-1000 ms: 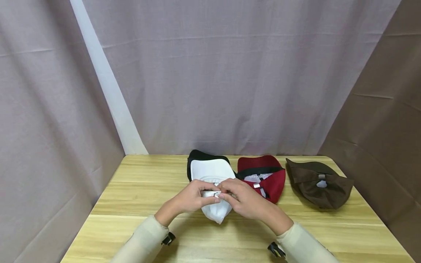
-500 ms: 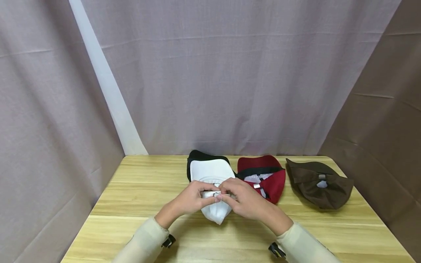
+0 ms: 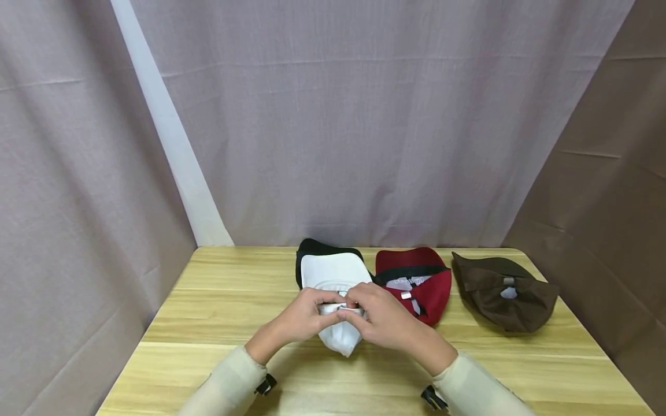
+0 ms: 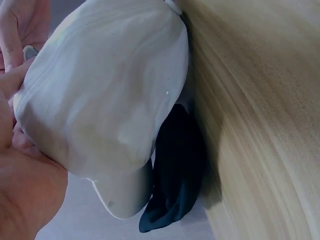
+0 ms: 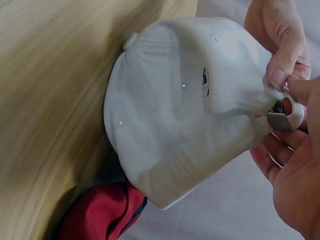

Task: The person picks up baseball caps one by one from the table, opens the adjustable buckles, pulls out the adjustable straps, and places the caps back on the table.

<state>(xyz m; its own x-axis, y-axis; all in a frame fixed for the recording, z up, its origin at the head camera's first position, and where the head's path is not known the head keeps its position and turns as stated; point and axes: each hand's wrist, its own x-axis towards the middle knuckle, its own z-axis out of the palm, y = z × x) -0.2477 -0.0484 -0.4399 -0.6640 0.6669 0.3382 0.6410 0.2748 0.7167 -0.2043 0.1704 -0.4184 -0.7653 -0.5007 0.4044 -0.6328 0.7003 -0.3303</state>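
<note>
A white baseball cap (image 3: 337,269) stands upside down at the middle of the table, its brim toward the back. My left hand (image 3: 300,316) pinches the left side of its back band, thumb in front and fingers behind. From the other side my right hand (image 3: 384,316) pinches the adjustable strap, and the two thumbs meet at the centre. In the right wrist view the strap loops through a metal buckle (image 5: 278,121) between the fingers. The cap's crown (image 4: 105,85) hangs below the hands in the left wrist view. Fingers hide part of the strap in the head view.
Behind the white cap lies a black cap (image 3: 308,249). To the right sit a dark red cap (image 3: 434,293) and a brown cap (image 3: 525,306), both crown down. The wooden table (image 3: 224,306) ends at a grey curtain (image 3: 333,144).
My right thumb and fingers have shifted slightly left along the strap. The left hand keeps its hold and the caps stay in place.
</note>
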